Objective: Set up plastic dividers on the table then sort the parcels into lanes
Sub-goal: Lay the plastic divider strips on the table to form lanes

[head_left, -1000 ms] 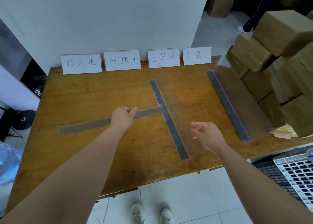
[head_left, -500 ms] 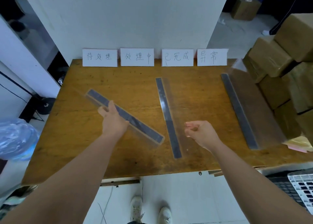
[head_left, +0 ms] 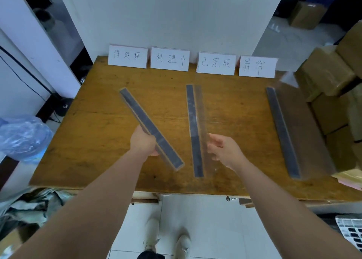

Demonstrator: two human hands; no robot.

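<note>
Head view: a slanted divider [head_left: 137, 111] is gripped by the left hand [head_left: 144, 142]. The right hand [head_left: 225, 151] is held half-curled beside the middle divider [head_left: 193, 117]; any hold cannot be told.

Table [head_left: 98, 141] top: orange-brown wood, visible grain, dark stains and scuffs. All three dividers use the same scheme: left divider [head_left: 150, 128], middle divider [head_left: 194, 131] and right divider [head_left: 282, 131] each have a clear plastic wall and a dark grey base strip, mottled lighter in spots. Cards [head_left: 127, 56] at the back: white, black handwritten characters. Parcels [head_left: 325, 72] on the right: tan-brown, slightly glossy. Wall [head_left: 166, 13]: plain white. Bag [head_left: 23, 137] off to the left: translucent light blue. Paper [head_left: 350, 182] at the right table edge: pink, yellow layer above it. Floor tiles [head_left: 205, 219]: white, grey grout lines. My shoes [head_left: 182, 243]: off-white. Tray [head_left: 350, 231] bottom right: white grid, dark cells.
</note>
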